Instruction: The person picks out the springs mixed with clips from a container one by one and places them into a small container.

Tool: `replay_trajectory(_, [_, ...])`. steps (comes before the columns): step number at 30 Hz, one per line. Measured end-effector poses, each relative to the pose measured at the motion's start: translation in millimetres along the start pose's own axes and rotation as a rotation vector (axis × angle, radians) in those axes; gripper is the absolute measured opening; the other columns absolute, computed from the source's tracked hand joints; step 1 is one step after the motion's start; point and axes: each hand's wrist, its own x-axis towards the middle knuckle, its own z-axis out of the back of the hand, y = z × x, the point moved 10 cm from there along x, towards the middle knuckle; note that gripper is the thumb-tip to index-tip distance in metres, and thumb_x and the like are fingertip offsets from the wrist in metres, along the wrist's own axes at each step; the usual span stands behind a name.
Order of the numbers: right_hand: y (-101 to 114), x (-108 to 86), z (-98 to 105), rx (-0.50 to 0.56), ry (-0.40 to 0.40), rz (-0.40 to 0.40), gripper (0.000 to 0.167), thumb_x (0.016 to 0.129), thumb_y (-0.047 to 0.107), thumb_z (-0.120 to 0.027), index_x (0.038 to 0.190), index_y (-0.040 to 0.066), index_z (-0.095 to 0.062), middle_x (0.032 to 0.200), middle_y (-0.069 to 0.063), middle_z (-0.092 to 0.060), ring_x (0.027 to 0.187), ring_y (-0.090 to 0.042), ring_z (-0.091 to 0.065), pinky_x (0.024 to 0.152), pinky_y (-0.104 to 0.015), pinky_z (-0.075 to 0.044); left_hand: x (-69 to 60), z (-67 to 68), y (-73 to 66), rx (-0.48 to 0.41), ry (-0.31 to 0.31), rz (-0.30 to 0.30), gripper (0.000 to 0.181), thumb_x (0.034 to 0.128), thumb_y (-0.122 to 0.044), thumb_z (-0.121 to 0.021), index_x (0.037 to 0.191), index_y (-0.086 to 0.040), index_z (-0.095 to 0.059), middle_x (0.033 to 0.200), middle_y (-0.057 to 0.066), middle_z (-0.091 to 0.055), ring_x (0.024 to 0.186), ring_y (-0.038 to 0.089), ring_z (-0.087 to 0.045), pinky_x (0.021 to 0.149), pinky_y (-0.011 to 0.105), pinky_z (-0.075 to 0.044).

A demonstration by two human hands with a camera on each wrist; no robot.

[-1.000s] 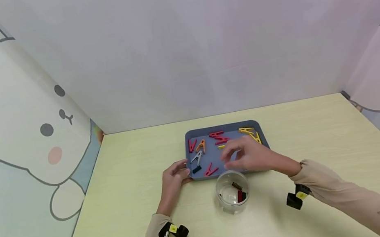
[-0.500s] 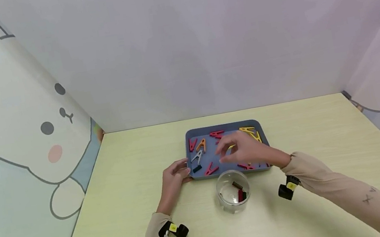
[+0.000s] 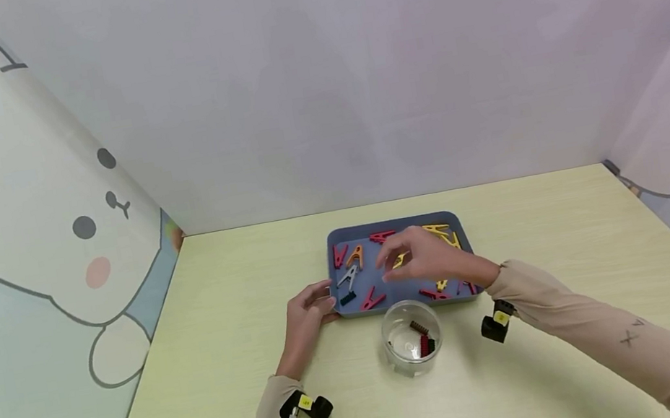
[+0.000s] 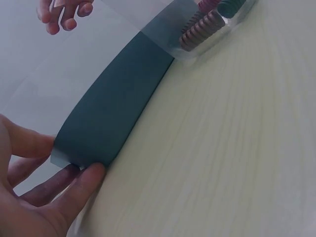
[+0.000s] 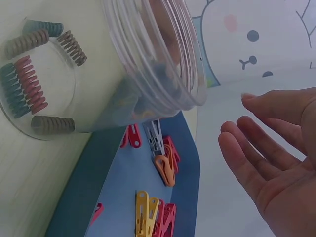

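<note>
In the head view my left hand (image 3: 306, 327) holds the near-left corner of a blue-grey tray (image 3: 344, 314); thumb and fingers lie around that corner in the left wrist view. My right hand (image 3: 418, 256) hovers over the tray's middle, fingers loosely bent and apart, with nothing between them in the right wrist view. Clothespins lie scattered in the tray: an orange one (image 3: 354, 257), a grey one (image 3: 348, 278), a red one (image 3: 372, 298), a yellow one (image 5: 142, 215) and others. A dark spring (image 3: 347, 298) lies at the left. The right hand partly hides the clothespins beneath it.
A clear jar (image 3: 398, 358) stands in front of the tray, with several coil springs (image 5: 32, 84) in red, green and brown at its bottom. The pale wooden table (image 3: 239, 268) meets a plain wall behind; cartoon-printed panels (image 3: 14, 216) flank it.
My right hand has shifted slightly left and away over the tray, uncovering clothespins near the tray's front-right edge. The left hand, tray and jar stay in place.
</note>
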Motion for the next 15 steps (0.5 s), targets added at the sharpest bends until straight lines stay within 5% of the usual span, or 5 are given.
replay_trajectory(15, [-18.1, 15.1, -12.2, -0.028, 0.055, -0.012, 0.014, 0.084, 0.012, -0.072, 0.097, 0.015, -0.071, 0.097, -0.001, -0.066, 0.086, -0.015, -0.063, 0.075, -0.029, -0.055, 0.2, 0.1, 3.2, -0.008, 0.009, 0.003, 0.041, 0.0886, 0.003, -0.058, 0.129, 0.006, -0.053, 0.122, 0.03, -0.054, 0.107, 0.042, -0.057, 0.085, 0.052, -0.052])
